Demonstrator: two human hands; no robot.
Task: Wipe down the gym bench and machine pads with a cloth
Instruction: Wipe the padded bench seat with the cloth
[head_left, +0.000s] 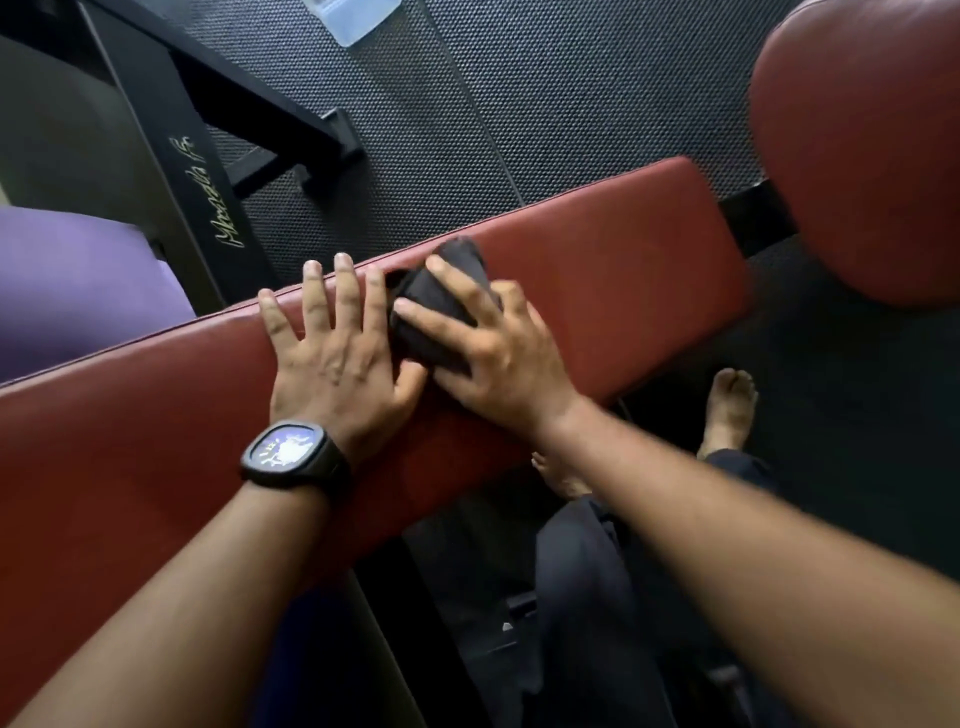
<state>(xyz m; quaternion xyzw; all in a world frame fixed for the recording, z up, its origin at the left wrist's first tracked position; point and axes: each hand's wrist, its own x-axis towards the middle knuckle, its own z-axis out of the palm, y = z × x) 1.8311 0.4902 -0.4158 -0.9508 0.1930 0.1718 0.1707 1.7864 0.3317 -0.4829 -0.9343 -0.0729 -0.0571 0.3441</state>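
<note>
**Inspector:** Location of the cloth?

**Assessor:** The dark, bunched fabric cloth (436, 312) lies on the long red-brown leather bench pad (623, 270), near its far edge and roughly midway along the visible length. The right hand (498, 353) is on top of it.

**Inspector:** Finger state, both hands.

**Assessor:** The right fingers (452, 280) are spread and laid across the cloth, pressing it to the pad. They do not look clenched round it. The left hand (332, 353), with a black square wristwatch (293, 454) on its wrist, rests flat on the leather just beside the cloth. Its fingers are straight and hold nothing, and its thumb touches the cloth's near edge.

**Inspector:** Progress?

**Assessor:** I judge the bench stage to be under way but not finished. The leather shows no streak or sheen to mark the wiped part, so I cannot tell how much of it is done.

**Inspector:** Outstanding items?

**Assessor:** The rounded red-brown leather pad (857, 145) at upper right stands well apart from the cloth, with nothing on it. I judge it still to do, along with any pads out of view. The black metal frame (208, 197) with script lettering is not part of the task.
</note>
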